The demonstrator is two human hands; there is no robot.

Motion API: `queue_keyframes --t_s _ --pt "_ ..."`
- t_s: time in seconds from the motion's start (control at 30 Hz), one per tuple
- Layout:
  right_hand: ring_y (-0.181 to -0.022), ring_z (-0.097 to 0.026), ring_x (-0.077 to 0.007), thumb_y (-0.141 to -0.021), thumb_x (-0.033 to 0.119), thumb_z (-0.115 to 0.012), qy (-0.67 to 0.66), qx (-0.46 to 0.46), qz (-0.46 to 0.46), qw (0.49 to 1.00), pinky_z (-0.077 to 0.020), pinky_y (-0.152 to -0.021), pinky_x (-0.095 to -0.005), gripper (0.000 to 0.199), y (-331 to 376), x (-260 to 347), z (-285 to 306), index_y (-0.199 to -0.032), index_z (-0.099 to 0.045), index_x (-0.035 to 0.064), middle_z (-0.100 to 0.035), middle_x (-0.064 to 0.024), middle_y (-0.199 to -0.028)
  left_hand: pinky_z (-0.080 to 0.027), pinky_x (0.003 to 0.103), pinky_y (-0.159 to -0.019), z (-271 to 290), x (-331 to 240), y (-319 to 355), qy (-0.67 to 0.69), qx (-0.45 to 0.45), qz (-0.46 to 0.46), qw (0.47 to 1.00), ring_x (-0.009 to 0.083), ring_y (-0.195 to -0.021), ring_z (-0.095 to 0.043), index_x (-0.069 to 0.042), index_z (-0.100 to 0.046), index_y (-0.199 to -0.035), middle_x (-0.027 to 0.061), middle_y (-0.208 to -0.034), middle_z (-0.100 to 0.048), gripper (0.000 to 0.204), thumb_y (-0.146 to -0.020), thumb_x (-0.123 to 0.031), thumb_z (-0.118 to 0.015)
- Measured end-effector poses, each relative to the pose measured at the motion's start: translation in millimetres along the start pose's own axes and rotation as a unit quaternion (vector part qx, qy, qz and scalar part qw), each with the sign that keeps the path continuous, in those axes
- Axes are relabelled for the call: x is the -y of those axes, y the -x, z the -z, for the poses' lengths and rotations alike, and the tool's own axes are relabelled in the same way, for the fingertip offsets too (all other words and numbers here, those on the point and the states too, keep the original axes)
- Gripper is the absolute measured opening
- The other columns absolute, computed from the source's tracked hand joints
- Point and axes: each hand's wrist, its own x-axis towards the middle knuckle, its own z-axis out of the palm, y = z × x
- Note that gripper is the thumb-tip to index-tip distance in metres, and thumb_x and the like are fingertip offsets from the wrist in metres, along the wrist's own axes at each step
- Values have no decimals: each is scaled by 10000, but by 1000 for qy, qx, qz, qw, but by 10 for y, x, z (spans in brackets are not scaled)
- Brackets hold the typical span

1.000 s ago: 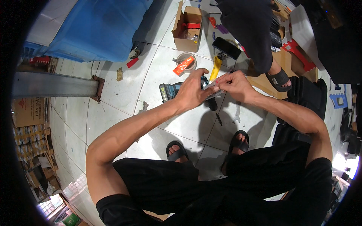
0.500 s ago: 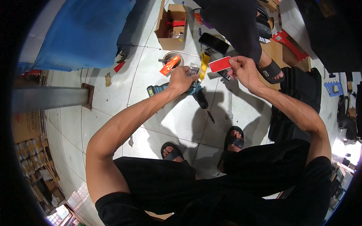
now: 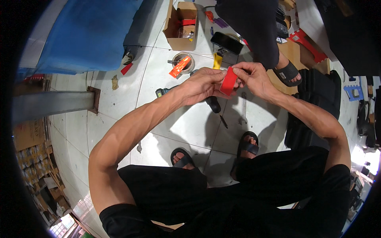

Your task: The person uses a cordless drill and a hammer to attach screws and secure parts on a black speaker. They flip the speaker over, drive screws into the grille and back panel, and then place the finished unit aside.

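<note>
- One head-worn fisheye view, looking steeply down past the person's lap to the tiled floor [image 3: 119, 99].
- Close on both hands, with edges bending toward the rim.

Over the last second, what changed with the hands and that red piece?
Both hands, left hand and right hand, lifted from the floor tools; a red strip came out and is now pinched upright between them. The cardboard box and wrench lie as before.

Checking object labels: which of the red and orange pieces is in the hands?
The flat red piece pinched between left hand and right hand; the others lie on the floor.
</note>
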Motion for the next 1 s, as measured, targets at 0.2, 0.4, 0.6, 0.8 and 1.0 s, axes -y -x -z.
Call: queue_keyframes --t_s 0.2,0.4,0.6,0.8,1.0 --pt "-729 -615 -131 -876 118 -650 137 -94 162 973 -503 -638 -294 173 -21 368 -146 -982 -678 -16 -669 -85 -878 -561 417 -911 58 -108 209 1 -31 -50 998 287 -1005 -655 38 -384 -1354 203 -1173 -592 412 -1020 -201 -412" --pt "-782 -651 -211 -851 104 -654 199 -64 302 930 -517 -671 -310 151 -77 472 -169 -944 -694 -8 -667 -114 -918 -562 435 -924 52 -135 272 -17 -8 -69 997 322 -1024 -646 11 -344 -1394 204 -1203 -565 435 -1014 -188 -411" --pt "-780 -656 -225 -847 91 -654 220 -73 333 914 -529 -637 -316 139 -11 489 -164 -933 -694 -11 -665 -114 -909 -576 403 -907 -16 -137 294 -21 -9 -63 998 303 -1009 -655 21 -392 -1360 182 -1177 -578 408 -1016 -198 -411" --pt "-782 -656 -246 -835 70 -660 229 -56 335 912 -526 -630 -322 123 5 515 -163 -912 -684 -24 -660 -127 -892 -585 385 -891 -16 -120 308 -37 -13 -59 997 278 -986 -664 26 -410 -1351 163 -1145 -587 409 -1013 -205 -425" --pt "-826 -648 -231 -797 -8 -689 257 -59 388 883 -512 -719 -316 120 6 444 -144 -913 -661 -26 -647 -120 -909 -587 376 -890 -36 -119 314 -65 -11 -63 996 260 -968 -669 20 -423 -1356 147 -1135 -592 423 -1005 -216 -448"
